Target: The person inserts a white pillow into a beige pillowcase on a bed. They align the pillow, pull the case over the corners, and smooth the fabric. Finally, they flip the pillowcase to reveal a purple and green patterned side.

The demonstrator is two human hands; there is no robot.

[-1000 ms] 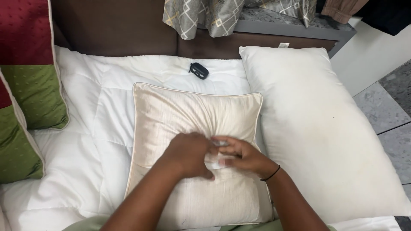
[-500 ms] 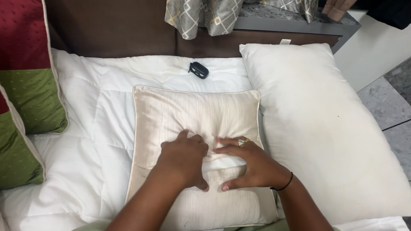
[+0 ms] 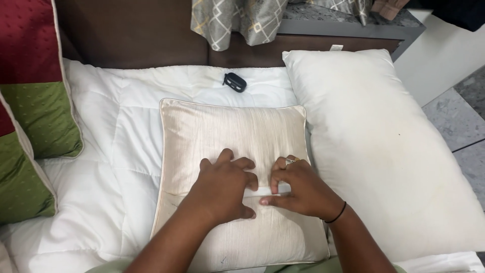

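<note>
A cream silky cushion (image 3: 227, 126) with piped edges lies on the white quilt. Both my hands rest on its lower half. My left hand (image 3: 225, 188) lies flat with fingers spread, pressing the cover down. My right hand (image 3: 299, 191), with a ring and a black wristband, has its fingertips curled under the cover's edge and its thumb below. Between the two hands a narrow white strip of the inner pad (image 3: 267, 191) shows through the cover's opening.
A large white pillow (image 3: 384, 146) lies to the right, touching the cushion. Red-and-green cushions (image 3: 30, 111) stand at the left. A small black case (image 3: 235, 82) sits on the quilt (image 3: 116, 151) near the dark headboard. Patterned grey fabric (image 3: 237, 20) hangs behind.
My hands have slid down the cushion and drawn slightly apart. The left hand has flattened out, and a white strip now shows between them.
</note>
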